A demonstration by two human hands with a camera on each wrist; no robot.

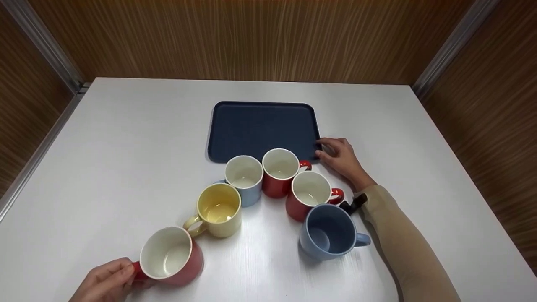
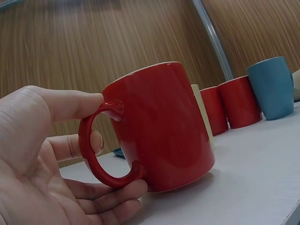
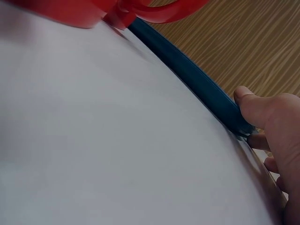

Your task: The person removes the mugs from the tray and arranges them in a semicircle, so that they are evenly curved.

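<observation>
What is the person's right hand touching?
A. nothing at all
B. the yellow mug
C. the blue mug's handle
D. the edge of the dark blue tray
D: the right hand has its fingers on the near right corner of the dark blue tray, its thumb pressing the rim in the right wrist view.

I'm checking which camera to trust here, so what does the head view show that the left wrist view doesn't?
Only the head view shows the whole navy tray, the right hand gripping its near right corner, the white table, and all six mugs from above, including the pale blue mug.

Only the left wrist view shows, from the side, the left hand's thumb on top of the handle and its fingers under it.

Both show the left hand holding the nearest red mug, plus the yellow, two red and blue mugs behind it.
</observation>
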